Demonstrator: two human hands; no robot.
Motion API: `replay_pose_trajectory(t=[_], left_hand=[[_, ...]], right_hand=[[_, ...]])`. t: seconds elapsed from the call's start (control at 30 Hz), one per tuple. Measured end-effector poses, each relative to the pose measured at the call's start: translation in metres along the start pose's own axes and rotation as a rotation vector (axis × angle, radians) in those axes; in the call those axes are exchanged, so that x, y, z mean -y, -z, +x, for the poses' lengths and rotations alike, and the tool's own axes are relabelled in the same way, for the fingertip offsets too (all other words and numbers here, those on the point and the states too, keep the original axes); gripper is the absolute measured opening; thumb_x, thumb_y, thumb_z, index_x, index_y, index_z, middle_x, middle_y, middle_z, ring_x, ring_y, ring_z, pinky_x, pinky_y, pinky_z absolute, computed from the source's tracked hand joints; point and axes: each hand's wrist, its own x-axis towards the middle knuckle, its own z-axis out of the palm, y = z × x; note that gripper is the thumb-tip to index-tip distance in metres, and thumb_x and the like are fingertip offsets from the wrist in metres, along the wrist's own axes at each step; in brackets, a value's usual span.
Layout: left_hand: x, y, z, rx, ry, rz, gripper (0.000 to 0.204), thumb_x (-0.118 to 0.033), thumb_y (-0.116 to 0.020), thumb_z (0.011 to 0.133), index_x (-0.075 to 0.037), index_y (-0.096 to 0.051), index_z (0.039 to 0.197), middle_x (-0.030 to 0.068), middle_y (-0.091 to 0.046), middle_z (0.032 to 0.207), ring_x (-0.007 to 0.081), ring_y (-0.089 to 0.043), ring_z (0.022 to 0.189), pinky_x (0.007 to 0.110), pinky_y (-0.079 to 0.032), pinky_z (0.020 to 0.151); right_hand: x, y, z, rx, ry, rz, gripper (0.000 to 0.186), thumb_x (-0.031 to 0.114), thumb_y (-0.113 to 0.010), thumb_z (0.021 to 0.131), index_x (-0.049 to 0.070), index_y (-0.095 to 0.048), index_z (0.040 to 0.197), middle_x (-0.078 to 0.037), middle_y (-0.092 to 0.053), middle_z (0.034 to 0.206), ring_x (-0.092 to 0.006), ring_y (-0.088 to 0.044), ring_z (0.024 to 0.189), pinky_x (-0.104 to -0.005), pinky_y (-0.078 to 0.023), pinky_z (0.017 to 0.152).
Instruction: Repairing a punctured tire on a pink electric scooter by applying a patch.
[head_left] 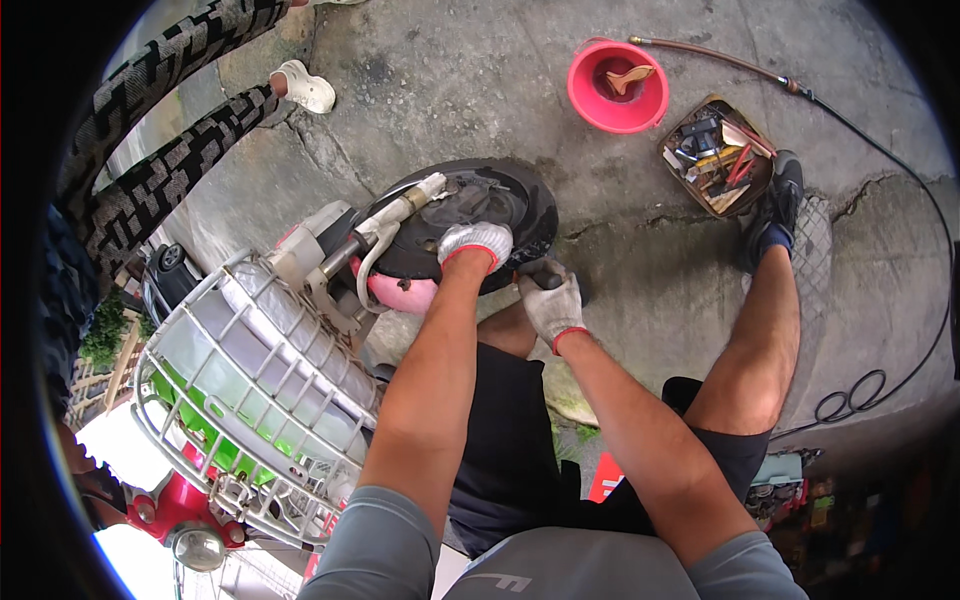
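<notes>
A scooter's front wheel (535, 200) with a black tyre stands turned beside its fork (400, 208) and a pink fender (403, 293). My left hand (476, 243), in a white glove with a red cuff, rests over the inner part of the wheel. Its fingers are bent down out of sight. At the near right edge of the tyre is my right hand (553, 305), gloved the same way. Its fingers are closed by the tyre's edge, with dark grey patches on the glove. What they grip there is too dark to make out.
A white wire basket (255, 370) with bags sits on the scooter at left. Beyond are a red bucket (620, 115) holding a brush-like wooden thing, a tool tray (718, 155) by my shoe, and a black hose (900, 160). Another person's shoe (305, 87) stands far left.
</notes>
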Motion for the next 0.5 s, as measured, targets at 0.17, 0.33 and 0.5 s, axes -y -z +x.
replay_pose_trajectory(t=[0.17, 0.33, 0.5], left_hand=[[-0.001, 0.002, -0.003, -0.003, -0.034, 0.036, 0.056, -0.039, -0.033, 0.092, -0.005, -0.058, 0.129, 0.0157, -0.05, 0.139, 0.0325, -0.047, 0.131, 0.041, -0.037, 0.108], [0.012, -0.003, 0.004, -0.014, -0.024, 0.024, 0.055, -0.038, -0.034, 0.092, -0.005, -0.058, 0.128, 0.0155, -0.051, 0.139, 0.0328, -0.048, 0.13, 0.042, -0.038, 0.108], [0.003, -0.004, 0.002, -0.074, -0.038, -0.028, 0.047, -0.028, -0.04, 0.088, -0.007, -0.065, 0.121, 0.0138, -0.057, 0.132, 0.0329, -0.055, 0.123, 0.042, -0.043, 0.102]], right_hand=[[-0.01, -0.007, 0.004, -0.062, 0.087, -0.041, 0.015, 0.014, -0.061, 0.079, 0.005, -0.07, 0.086, -0.011, -0.069, 0.078, -0.0228, -0.067, 0.074, -0.0359, -0.052, 0.07], [0.008, -0.004, 0.003, 0.101, -0.371, 0.374, 0.008, 0.014, -0.06, 0.084, 0.009, -0.065, 0.086, -0.005, -0.058, 0.065, -0.0185, -0.055, 0.051, -0.0352, -0.045, 0.049], [0.008, 0.015, 0.008, 0.188, -0.816, 0.857, 0.02, 0.028, -0.055, 0.093, 0.011, -0.059, 0.082, -0.003, -0.052, 0.059, -0.0176, -0.047, 0.044, -0.0344, -0.037, 0.043]])
